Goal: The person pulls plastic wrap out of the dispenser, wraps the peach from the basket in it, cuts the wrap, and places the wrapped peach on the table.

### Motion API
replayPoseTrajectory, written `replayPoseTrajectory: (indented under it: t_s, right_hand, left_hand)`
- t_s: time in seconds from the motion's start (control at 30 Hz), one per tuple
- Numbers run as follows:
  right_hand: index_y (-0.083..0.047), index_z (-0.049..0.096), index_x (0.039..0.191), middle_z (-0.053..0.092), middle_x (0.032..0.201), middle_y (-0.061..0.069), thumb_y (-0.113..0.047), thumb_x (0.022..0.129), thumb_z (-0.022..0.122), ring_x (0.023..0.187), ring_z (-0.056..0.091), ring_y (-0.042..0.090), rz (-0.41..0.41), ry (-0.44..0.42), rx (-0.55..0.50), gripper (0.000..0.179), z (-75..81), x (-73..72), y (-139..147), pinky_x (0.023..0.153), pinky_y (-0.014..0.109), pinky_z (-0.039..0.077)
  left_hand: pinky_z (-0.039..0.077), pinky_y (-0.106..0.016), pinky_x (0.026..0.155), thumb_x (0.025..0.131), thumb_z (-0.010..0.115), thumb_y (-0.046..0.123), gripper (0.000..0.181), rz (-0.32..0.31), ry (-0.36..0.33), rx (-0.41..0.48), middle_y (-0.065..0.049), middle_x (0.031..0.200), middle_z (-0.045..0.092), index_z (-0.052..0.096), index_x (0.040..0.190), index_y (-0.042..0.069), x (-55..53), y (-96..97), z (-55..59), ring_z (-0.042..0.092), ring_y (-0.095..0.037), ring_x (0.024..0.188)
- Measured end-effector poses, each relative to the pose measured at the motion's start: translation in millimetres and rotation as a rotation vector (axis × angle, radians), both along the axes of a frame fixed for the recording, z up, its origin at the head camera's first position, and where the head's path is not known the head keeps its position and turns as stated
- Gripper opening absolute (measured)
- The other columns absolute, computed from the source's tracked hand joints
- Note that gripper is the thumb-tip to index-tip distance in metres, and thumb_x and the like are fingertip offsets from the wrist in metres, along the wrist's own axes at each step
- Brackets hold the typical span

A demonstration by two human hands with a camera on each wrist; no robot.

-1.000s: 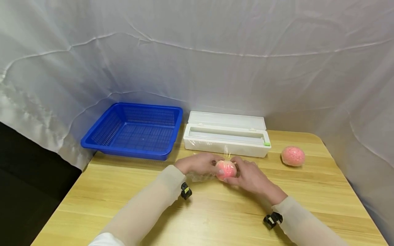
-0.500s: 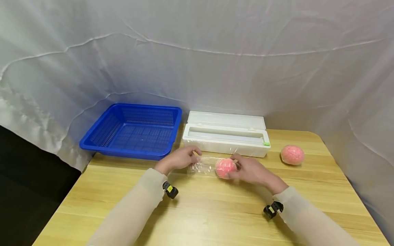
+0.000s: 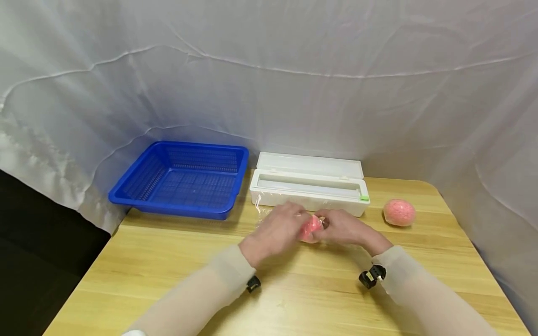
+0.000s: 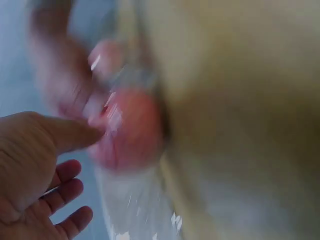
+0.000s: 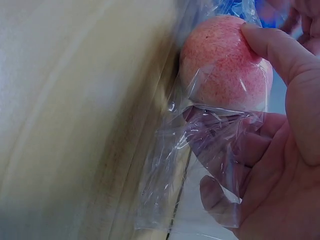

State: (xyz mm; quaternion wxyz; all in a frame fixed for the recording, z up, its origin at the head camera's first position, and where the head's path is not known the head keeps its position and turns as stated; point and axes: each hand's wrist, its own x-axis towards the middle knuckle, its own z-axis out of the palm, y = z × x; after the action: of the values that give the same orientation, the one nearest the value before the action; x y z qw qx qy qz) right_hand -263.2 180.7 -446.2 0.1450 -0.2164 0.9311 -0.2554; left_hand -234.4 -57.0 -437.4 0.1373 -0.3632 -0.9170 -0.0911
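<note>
A pink peach [image 5: 225, 65], loosely wrapped in clear plastic film [image 5: 180, 155], sits on the table between my hands. My right hand [image 3: 346, 227] grips its right side, thumb on top and fingers behind the film in the right wrist view. From the left, my left hand [image 3: 275, 231] covers part of the peach in the head view. Its thumb [image 4: 75, 134] reaches onto the peach in the blurred left wrist view, while several other fingers stay apart from it. Film hangs out past the peach. The left index finger is hidden.
A white film box [image 3: 311, 201] with its lid raised stands just behind my hands. To its left is a blue basket [image 3: 224, 212]. Another pink peach [image 3: 399, 212] lies on the wooden table [image 3: 315, 298] at the right.
My left hand moved left off the peach to the stretched-out film, then came back right and now lies over the peach's left side. My right hand keeps hold of the peach, nearly still.
</note>
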Motion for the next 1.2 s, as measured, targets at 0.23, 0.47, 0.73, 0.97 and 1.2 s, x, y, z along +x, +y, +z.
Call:
replayPoseTrajectory:
  t_s: [0.23,0.47,0.73,0.97,1.2]
  right_hand:
    - [-0.015,0.071,0.121,0.071,0.090,0.000,-0.062,0.086,0.079,0.082,0.065,0.020,0.001,0.063,0.042,0.059,2.7,5.9,0,0.074,0.040,0.054]
    - [-0.003,0.060,0.138,0.066,0.136,0.017,-0.053,0.077,0.091,0.127,0.059,0.043,0.079,0.630,0.227,0.085,-3.2,26.7,-4,0.104,0.064,0.049]
    - [-0.005,0.056,0.127,0.070,0.117,0.013,-0.039,0.073,0.098,0.111,0.063,0.038,0.064,0.750,0.132,0.077,-24.9,18.6,-11,0.092,0.054,0.052]
    - [-0.009,0.060,0.141,0.069,0.137,0.012,-0.038,0.085,0.089,0.125,0.062,0.039,-0.010,0.494,0.033,0.070,-19.6,4.4,-8,0.107,0.059,0.045]
    - [-0.010,0.056,0.151,0.066,0.143,0.016,-0.036,0.093,0.081,0.131,0.062,0.043,0.001,0.447,0.021,0.069,-15.3,-3.3,-2,0.115,0.063,0.042]
  left_hand:
    - [0.051,-0.029,0.105,0.086,0.089,0.034,0.057,-0.089,0.115,-0.070,0.000,0.123,0.061,0.059,0.130,0.013,-0.1,20.8,-20.8,0.058,-0.017,0.114]
    - [0.049,-0.029,0.112,0.087,0.088,0.037,0.062,-0.017,-0.056,-0.071,-0.002,0.133,0.063,0.057,0.135,0.010,-15.6,18.7,-17.7,0.060,-0.018,0.124]
    - [0.054,-0.022,0.091,0.094,0.082,0.033,0.044,-0.010,-0.304,0.073,0.004,0.113,0.065,0.060,0.127,0.013,-35.1,14.7,-13.2,0.060,-0.010,0.103]
    - [0.054,-0.025,0.096,0.100,0.074,0.026,0.043,-0.034,-0.478,0.141,0.003,0.123,0.071,0.062,0.141,0.015,-49.8,10.3,-6.1,0.064,-0.010,0.109]
    - [0.052,-0.031,0.106,0.106,0.064,0.035,0.051,-0.013,-0.413,0.061,0.001,0.136,0.069,0.054,0.153,0.018,-51.1,12.9,-4.2,0.064,-0.014,0.120]
